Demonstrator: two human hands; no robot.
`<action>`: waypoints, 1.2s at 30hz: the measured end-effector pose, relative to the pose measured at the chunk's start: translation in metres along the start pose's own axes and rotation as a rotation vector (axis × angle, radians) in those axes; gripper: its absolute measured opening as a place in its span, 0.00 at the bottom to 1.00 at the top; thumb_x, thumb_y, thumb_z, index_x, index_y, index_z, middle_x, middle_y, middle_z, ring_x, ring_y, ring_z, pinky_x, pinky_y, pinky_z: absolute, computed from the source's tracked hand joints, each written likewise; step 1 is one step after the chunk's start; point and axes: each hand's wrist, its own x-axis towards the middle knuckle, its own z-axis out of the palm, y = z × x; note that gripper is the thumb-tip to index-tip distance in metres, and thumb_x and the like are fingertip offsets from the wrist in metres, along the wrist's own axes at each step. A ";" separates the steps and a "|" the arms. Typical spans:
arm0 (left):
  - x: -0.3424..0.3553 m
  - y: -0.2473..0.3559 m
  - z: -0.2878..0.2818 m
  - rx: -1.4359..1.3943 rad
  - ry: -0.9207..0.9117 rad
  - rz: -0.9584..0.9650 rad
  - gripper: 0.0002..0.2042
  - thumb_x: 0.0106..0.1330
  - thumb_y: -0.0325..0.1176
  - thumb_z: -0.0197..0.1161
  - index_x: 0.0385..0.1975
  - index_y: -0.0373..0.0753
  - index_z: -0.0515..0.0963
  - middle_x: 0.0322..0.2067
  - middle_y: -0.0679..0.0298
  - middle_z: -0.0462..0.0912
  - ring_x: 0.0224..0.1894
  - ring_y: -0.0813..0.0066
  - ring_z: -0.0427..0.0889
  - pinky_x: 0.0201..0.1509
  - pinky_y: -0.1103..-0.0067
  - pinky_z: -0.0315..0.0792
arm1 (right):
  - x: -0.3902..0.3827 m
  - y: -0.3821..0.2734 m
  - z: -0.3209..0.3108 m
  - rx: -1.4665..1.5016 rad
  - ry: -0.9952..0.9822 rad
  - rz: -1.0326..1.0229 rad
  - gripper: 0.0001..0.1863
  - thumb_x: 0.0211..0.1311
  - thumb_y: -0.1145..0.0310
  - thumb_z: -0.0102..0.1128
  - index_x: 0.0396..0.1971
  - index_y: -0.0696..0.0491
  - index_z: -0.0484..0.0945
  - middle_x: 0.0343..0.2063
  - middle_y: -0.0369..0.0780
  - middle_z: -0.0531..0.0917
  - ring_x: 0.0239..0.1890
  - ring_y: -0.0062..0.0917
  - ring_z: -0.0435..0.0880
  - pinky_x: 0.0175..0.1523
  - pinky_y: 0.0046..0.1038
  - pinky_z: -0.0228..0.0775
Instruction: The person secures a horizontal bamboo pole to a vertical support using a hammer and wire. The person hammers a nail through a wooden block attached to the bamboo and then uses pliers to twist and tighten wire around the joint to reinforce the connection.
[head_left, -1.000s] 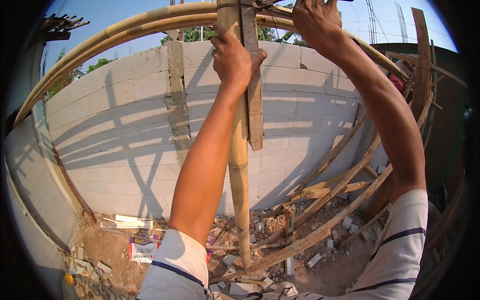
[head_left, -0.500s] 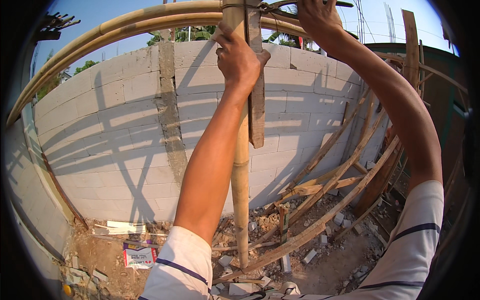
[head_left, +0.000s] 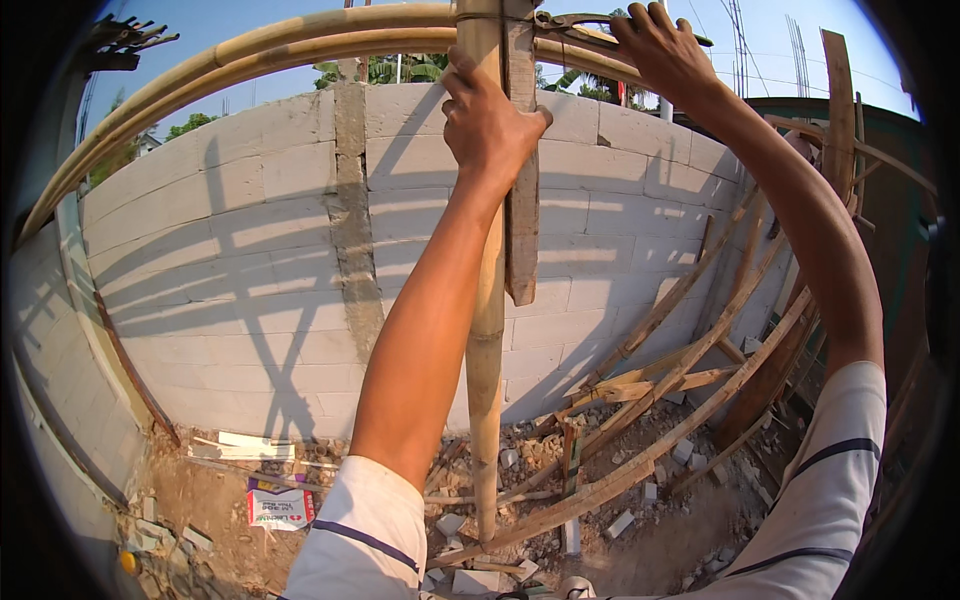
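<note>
My left hand (head_left: 485, 125) is wrapped round the upright bamboo pole (head_left: 483, 380) and the short wooden plank (head_left: 522, 250) beside it. Wire is bound round their tops at the top edge. Up at the right, my right hand (head_left: 660, 50) grips a long dark metal tool (head_left: 575, 28), like pliers, whose jaw end is at the binding; its exact hold on the wire is too small to tell. Two long horizontal bamboo poles (head_left: 290, 45) run behind the upright pole.
A white block wall (head_left: 240, 300) with a concrete column faces me; another stands at left. Leaning bamboo and boards (head_left: 680, 440) fill the right. Rubble, a printed sack (head_left: 280, 510) and wood scraps lie on the dirt ground (head_left: 640, 540). A dark green panel (head_left: 890, 250) stands at far right.
My right hand rises, then moves down and rightward with the tool, which now shows more. My left hand has shifted slightly right, still on the pole. The view has shifted a little.
</note>
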 end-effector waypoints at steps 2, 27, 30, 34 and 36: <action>-0.003 0.005 0.002 0.014 -0.022 -0.010 0.59 0.43 0.43 0.78 0.70 0.29 0.41 0.56 0.39 0.65 0.52 0.38 0.76 0.51 0.57 0.79 | -0.011 0.005 0.013 0.240 0.243 -0.009 0.32 0.52 0.52 0.64 0.54 0.56 0.74 0.45 0.46 0.74 0.50 0.43 0.71 0.63 0.52 0.61; -0.002 -0.014 0.000 0.090 0.052 0.117 0.61 0.43 0.48 0.78 0.70 0.26 0.43 0.56 0.36 0.67 0.52 0.37 0.78 0.53 0.55 0.77 | 0.006 0.076 -0.047 1.051 -0.261 0.157 0.08 0.62 0.70 0.61 0.36 0.55 0.86 0.25 0.41 0.85 0.23 0.25 0.80 0.29 0.28 0.75; -0.006 -0.008 0.007 0.071 0.085 0.138 0.60 0.42 0.47 0.77 0.70 0.26 0.43 0.56 0.36 0.67 0.52 0.37 0.78 0.53 0.55 0.77 | 0.007 0.093 -0.062 1.002 -0.421 0.095 0.08 0.62 0.69 0.62 0.36 0.55 0.87 0.25 0.40 0.85 0.23 0.23 0.81 0.27 0.25 0.75; -0.002 -0.007 0.004 0.088 0.099 0.101 0.59 0.41 0.46 0.77 0.70 0.27 0.44 0.56 0.37 0.67 0.51 0.37 0.78 0.52 0.55 0.77 | 0.010 0.093 -0.069 0.986 -0.382 0.115 0.11 0.63 0.66 0.61 0.38 0.56 0.87 0.24 0.40 0.86 0.25 0.24 0.83 0.30 0.26 0.78; -0.007 -0.001 0.015 0.057 0.099 0.093 0.59 0.40 0.46 0.76 0.69 0.27 0.44 0.55 0.37 0.67 0.51 0.37 0.78 0.52 0.55 0.77 | 0.008 0.102 -0.042 1.002 -0.398 0.103 0.12 0.64 0.64 0.60 0.38 0.57 0.86 0.24 0.41 0.86 0.25 0.25 0.84 0.30 0.27 0.78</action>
